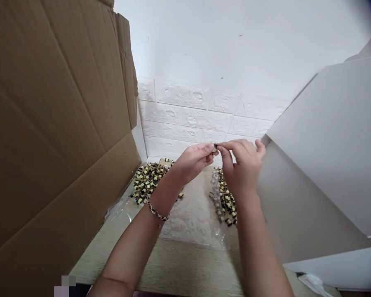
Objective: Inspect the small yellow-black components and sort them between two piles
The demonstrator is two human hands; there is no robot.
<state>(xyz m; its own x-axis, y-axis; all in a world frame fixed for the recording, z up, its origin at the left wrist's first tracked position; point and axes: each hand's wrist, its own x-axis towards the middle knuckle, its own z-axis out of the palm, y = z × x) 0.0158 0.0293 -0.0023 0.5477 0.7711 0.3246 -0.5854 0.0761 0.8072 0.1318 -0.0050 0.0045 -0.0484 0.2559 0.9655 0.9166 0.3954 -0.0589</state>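
A small black-and-yellow wire-wound part (215, 148), apparently a little coil or transformer, is raised above the table between my two hands. My left hand (196, 160) pinches it from the left with thumb and fingers closed. From the right, the thumb and forefinger of my right hand (243, 161) close on its upper edge. Fingertips hide much of the part. Many similar coils lie in a heap (150, 179) beyond my left forearm. A second heap (227, 200) lies left of my right wrist, partly under clear plastic.
Clear plastic sheeting (191, 210) covers part of the pale wooden table (185, 260). Tall brown cardboard (55, 123) stands on the left. White panels (334, 136) lean on the right. A white brick-patterned wall (188, 113) closes off the back.
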